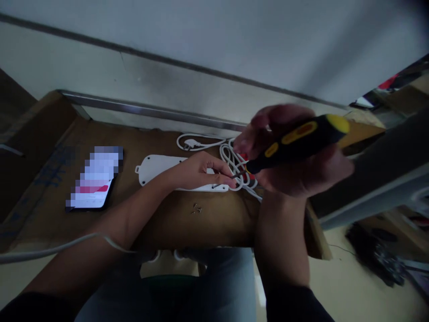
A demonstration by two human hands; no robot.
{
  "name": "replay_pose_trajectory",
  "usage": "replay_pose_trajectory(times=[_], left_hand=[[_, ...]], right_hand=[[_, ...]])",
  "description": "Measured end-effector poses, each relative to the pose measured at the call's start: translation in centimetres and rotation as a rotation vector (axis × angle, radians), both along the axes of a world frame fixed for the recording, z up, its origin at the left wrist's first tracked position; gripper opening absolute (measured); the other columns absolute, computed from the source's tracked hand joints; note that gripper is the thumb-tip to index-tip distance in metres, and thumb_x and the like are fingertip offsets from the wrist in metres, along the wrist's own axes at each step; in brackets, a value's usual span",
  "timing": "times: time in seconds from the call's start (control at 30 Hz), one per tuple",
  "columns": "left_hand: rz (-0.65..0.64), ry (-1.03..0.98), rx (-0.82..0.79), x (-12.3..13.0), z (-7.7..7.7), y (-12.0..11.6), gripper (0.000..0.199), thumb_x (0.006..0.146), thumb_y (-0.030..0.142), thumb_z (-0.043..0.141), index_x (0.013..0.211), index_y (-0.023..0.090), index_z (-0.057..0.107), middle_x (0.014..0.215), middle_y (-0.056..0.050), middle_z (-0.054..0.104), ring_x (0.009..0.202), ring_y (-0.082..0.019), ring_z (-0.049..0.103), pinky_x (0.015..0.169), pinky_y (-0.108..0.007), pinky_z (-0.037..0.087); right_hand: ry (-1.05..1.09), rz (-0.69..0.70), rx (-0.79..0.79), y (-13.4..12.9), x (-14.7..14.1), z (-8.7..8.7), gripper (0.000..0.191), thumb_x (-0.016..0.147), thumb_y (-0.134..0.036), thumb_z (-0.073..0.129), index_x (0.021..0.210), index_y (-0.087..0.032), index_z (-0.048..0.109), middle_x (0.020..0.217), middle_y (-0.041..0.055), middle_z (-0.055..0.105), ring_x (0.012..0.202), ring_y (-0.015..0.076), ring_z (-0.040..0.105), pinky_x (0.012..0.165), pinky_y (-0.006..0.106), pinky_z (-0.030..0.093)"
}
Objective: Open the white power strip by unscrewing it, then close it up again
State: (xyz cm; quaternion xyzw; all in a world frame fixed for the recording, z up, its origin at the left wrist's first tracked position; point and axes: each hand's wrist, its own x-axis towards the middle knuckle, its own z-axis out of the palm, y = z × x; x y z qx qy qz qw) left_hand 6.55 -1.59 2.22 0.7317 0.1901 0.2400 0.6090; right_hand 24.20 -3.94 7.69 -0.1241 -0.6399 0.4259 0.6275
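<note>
A white power strip [157,172] lies underside up on the brown cardboard surface, with dark screw holes near its edges. My left hand [197,172] rests over its right half, thumb and forefinger closed around the thin screwdriver shaft. My right hand [288,179] is wrapped loosely about the black and yellow handle of the screwdriver [295,141]. The shaft slants down left, its tip at the strip's lower right edge. Several small screws [197,209] lie just below the strip. The white cord [229,154] is coiled beyond my fingers, its plug [191,144] behind the strip.
To the left, a phone [95,179] with a lit, blurred screen lies on the cardboard. Raised cardboard sides [36,120] border the work surface, and a pale wall [167,76] stands behind. Another white cable [67,246] crosses near my left forearm. Dark objects [375,255] lie on the floor at right.
</note>
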Motion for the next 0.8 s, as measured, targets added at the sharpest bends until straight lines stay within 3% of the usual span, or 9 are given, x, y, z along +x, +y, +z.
replay_pose_trajectory(times=[0.1, 0.17, 0.2, 0.27, 0.4, 0.5, 0.57, 0.7, 0.8], left_hand=[[0.039, -0.054, 0.074, 0.3, -0.3, -0.2, 0.021, 0.084, 0.031, 0.084, 0.098, 0.016, 0.08, 0.101, -0.005, 0.082, 0.094, -0.015, 0.072, 0.089, -0.027, 0.053], [0.143, -0.159, 0.057, 0.8, -0.7, -0.5, 0.033, 0.067, 0.03, 0.097, 0.089, 0.015, 0.077, 0.09, -0.003, 0.079, 0.086, -0.014, 0.069, 0.085, -0.027, 0.053], [0.188, -0.17, 0.035, 1.0, -0.9, -0.7, 0.034, 0.066, 0.032, 0.098, 0.085, 0.014, 0.076, 0.084, -0.002, 0.076, 0.082, -0.014, 0.068, 0.082, -0.027, 0.053], [0.249, -0.168, -0.009, 1.3, -1.3, -0.9, 0.032, 0.07, 0.036, 0.097, 0.08, 0.014, 0.075, 0.079, -0.002, 0.074, 0.077, -0.013, 0.066, 0.075, -0.026, 0.052], [0.198, -0.18, -0.016, 0.9, -1.4, -0.5, 0.032, 0.074, 0.042, 0.094, 0.079, 0.015, 0.077, 0.082, -0.004, 0.076, 0.082, -0.016, 0.07, 0.081, -0.03, 0.055], [0.154, -0.072, 0.015, 0.2, -0.6, -0.2, 0.028, 0.081, 0.042, 0.089, 0.083, 0.015, 0.08, 0.087, -0.006, 0.078, 0.085, -0.017, 0.071, 0.083, -0.03, 0.056], [0.144, -0.041, 0.054, 0.0, -0.1, -0.3, 0.027, 0.088, 0.042, 0.083, 0.089, 0.015, 0.081, 0.091, -0.007, 0.079, 0.085, -0.017, 0.07, 0.082, -0.03, 0.056], [0.307, -0.109, 0.056, 0.4, -0.2, -1.1, 0.041, 0.061, 0.041, 0.101, 0.079, 0.015, 0.075, 0.078, -0.002, 0.073, 0.076, -0.015, 0.064, 0.073, -0.026, 0.052], [0.403, -0.113, 0.038, 0.8, -0.6, -1.3, 0.038, 0.065, 0.042, 0.099, 0.071, 0.016, 0.073, 0.074, -0.001, 0.072, 0.073, -0.014, 0.062, 0.071, -0.027, 0.051]], right_hand=[[0.033, -0.081, 0.07, -0.2, -0.2, 0.0, 0.024, 0.082, -0.045, 0.086, 0.094, -0.027, 0.078, 0.085, -0.0011, 0.07, 0.064, 0.0127, 0.063, 0.058, 0.03, 0.054], [0.034, -0.118, 0.041, -0.4, -0.5, 0.0, 0.031, 0.074, -0.04, 0.094, 0.089, -0.026, 0.071, 0.083, -0.0033, 0.068, 0.064, 0.0117, 0.063, 0.059, 0.028, 0.054], [0.035, -0.105, 0.013, -0.5, -0.7, 0.0, 0.035, 0.072, -0.038, 0.096, 0.089, -0.026, 0.068, 0.084, -0.004, 0.068, 0.066, 0.012, 0.065, 0.061, 0.028, 0.055], [0.033, -0.006, -0.028, -0.8, -0.9, 0.0, 0.039, 0.073, -0.041, 0.095, 0.093, -0.027, 0.065, 0.092, -0.0031, 0.071, 0.07, 0.0132, 0.068, 0.064, 0.029, 0.058], [0.015, 0.202, -0.148, -1.3, -0.3, 0.2, 0.042, 0.086, -0.055, 0.078, 0.115, -0.025, 0.073, 0.112, 0.0055, 0.077, 0.082, 0.0172, 0.072, 0.066, 0.032, 0.061], [-0.01, 0.178, -0.246, -1.5, 0.3, 0.1, 0.036, 0.089, -0.046, 0.079, 0.118, -0.025, 0.074, 0.098, 0.005, 0.077, 0.08, 0.0193, 0.072, 0.063, 0.033, 0.061], [0.016, 0.096, -0.246, -1.2, 0.1, -0.1, 0.036, 0.08, -0.038, 0.09, 0.11, -0.025, 0.074, 0.09, 0.002, 0.074, 0.078, 0.0178, 0.071, 0.065, 0.032, 0.061], [0.199, 0.053, -0.206, -0.5, -1.0, -1.1, 0.048, 0.065, -0.016, 0.098, 0.094, -0.028, 0.063, 0.084, -0.0058, 0.065, 0.066, 0.0103, 0.061, 0.057, 0.024, 0.052], [0.193, 0.189, -0.253, -0.3, -1.6, -2.1, 0.049, 0.068, -0.028, 0.098, 0.104, -0.03, 0.064, 0.091, -0.0038, 0.063, 0.063, 0.0087, 0.055, 0.056, 0.025, 0.046]])
